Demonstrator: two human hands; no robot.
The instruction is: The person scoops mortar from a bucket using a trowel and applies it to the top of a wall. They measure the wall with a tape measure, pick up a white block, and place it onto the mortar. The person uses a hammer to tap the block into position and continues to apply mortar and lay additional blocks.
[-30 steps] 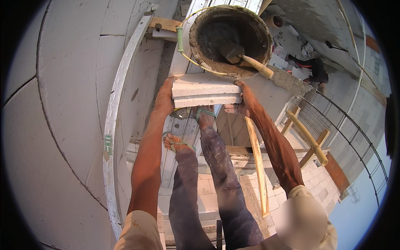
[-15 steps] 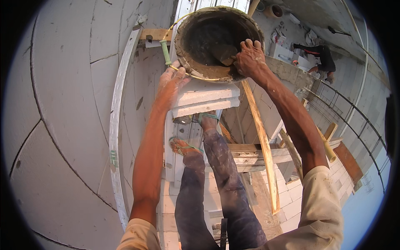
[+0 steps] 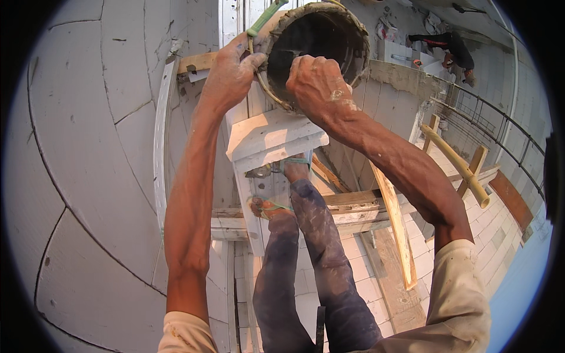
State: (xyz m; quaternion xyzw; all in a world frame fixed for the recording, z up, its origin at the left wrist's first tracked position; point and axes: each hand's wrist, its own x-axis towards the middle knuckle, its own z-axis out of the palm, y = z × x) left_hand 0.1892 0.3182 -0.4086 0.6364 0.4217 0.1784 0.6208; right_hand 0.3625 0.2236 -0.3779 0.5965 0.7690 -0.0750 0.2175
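A mortar-crusted bucket [image 3: 318,8] is tilted so its dark mouth faces me, at the top of the head view. My left hand [image 3: 231,75] is closed on its wire handle beside the left rim, just below the green grip [image 3: 266,17]. Over the mouth, my right hand [image 3: 321,88] is clenched round the handle of a trowel, whose blade is mostly hidden by the hand and the bucket's shadow. Directly below the bucket lie pale stacked blocks [image 3: 276,140], near my sandalled feet [image 3: 271,207].
A grey block wall [image 3: 88,147] fills the left side, with a long metal straightedge [image 3: 162,141] against it. A wooden plank [image 3: 397,229] slants at right, near a bamboo pole [image 3: 456,165] and a steel bar frame [image 3: 506,141]. Another person [image 3: 453,50] bends down at far right.
The bucket has shifted up and tipped further. My left hand has moved up with the handle, its fingers now closed. My right hand has swung left across the mouth, covering the trowel blade.
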